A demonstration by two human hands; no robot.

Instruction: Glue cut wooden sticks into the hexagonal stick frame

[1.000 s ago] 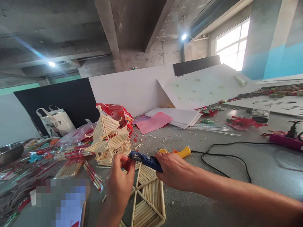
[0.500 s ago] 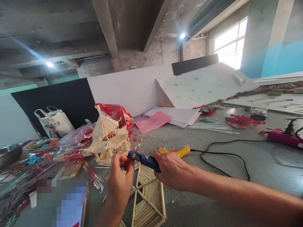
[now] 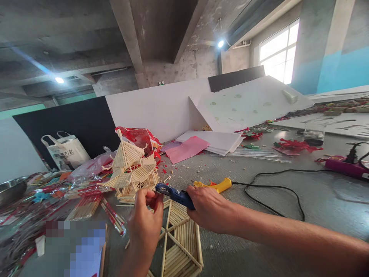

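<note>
My right hand (image 3: pixel 209 207) is wrapped round a blue hand cutter (image 3: pixel 177 195), whose head points left. At that head, my left hand (image 3: pixel 147 219) is pinched closed; whatever lies between its fingertips is hidden. Below both hands lies a flat six-sided panel of wooden sticks (image 3: pixel 184 238), with sticks laid side by side in its triangular sections. My left hand and wrist cover part of it. Just behind the left hand stands a tiered pagoda model of the same sticks (image 3: pixel 129 163), with a pointed roof.
A yellow glue gun (image 3: pixel 223 185) lies beyond my right hand, its black cord (image 3: pixel 273 187) looping right toward a purple power strip (image 3: pixel 343 167). Wrapped stick bundles (image 3: pixel 113 217) and a blurred-out flat item (image 3: pixel 72 246) lie left. Pink paper (image 3: pixel 187 149) and white boards (image 3: pixel 227 142) are behind.
Hardly anything differs. Both hands and the blue cutter keep nearly the same place and grip; the view has shifted very slightly.
</note>
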